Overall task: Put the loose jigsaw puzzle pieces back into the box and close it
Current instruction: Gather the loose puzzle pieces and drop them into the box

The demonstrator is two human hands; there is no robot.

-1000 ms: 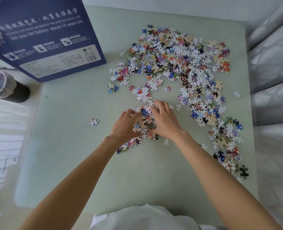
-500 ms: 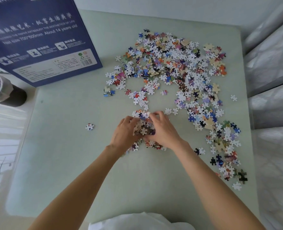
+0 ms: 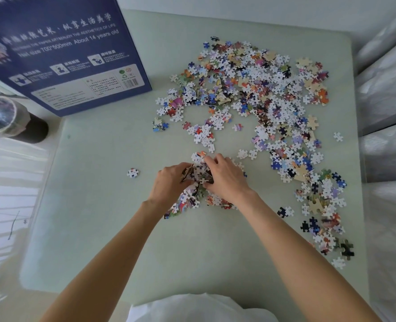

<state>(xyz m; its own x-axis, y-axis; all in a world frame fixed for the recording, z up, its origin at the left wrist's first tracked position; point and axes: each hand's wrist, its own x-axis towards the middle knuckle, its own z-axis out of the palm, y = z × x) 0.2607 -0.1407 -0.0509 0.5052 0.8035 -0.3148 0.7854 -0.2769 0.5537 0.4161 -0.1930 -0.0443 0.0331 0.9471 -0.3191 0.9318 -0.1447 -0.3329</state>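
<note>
Both the left hand (image 3: 172, 182) and right hand (image 3: 227, 180) cup a heap of puzzle pieces (image 3: 199, 175) on the table (image 3: 104, 217), light loose cardboard likely to spill unless scooped from beneath toward the box (image 3: 60, 49).

Pale green desk (image 3: 104, 228) with rounded corners; dark blue puzzle box (image 3: 60, 49) at far left corner, loose jigsaw pieces (image 3: 257, 94) strewn across far and right side, one lone piece (image 3: 132, 173) apart toward the left
</note>
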